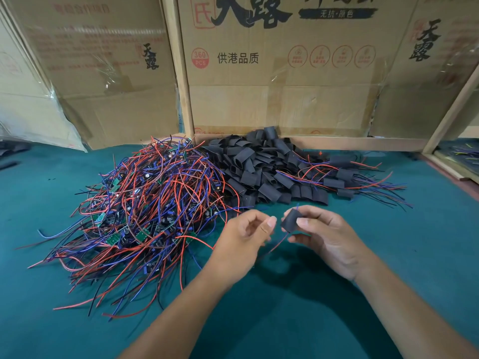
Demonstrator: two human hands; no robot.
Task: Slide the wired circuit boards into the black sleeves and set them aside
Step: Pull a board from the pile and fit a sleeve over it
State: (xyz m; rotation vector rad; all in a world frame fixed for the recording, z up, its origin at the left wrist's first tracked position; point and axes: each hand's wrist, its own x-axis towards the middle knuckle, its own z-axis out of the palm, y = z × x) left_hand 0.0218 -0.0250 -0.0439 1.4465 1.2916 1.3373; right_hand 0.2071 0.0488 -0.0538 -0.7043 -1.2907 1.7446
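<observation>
The right hand (328, 238) gripped one black sleeve (290, 221) between thumb and curled fingers, held above the green table covering (427, 255). A blue wire end stood out of the sleeve's top and a red wire (278, 244) trailed from its lower end; the board inside, if any, was hidden by the sleeve. The left hand (243, 235) hovered just beside the sleeve, apart from it, fingers loosely curled; whether it pinched a thin wire could not be told. Beyond and to the left of the left hand lay the pile of wired circuit boards (145, 211), red, blue and dark leads tangled over small green boards, most boards buried and uncountable. Directly beyond both hands lay the heap of empty black sleeves (259, 167), its far edge against a wooden rail (350, 142). Beyond and to the right of the right hand lay the finished sleeved boards (342, 177), wires fanning rightward. Printed cardboard cartons (285, 73) walled the far side, their tops cut off by the frame. At the far right edge, more wires (466, 152) lay blurred and partly cropped. Both forearms ran out of the lower frame.
</observation>
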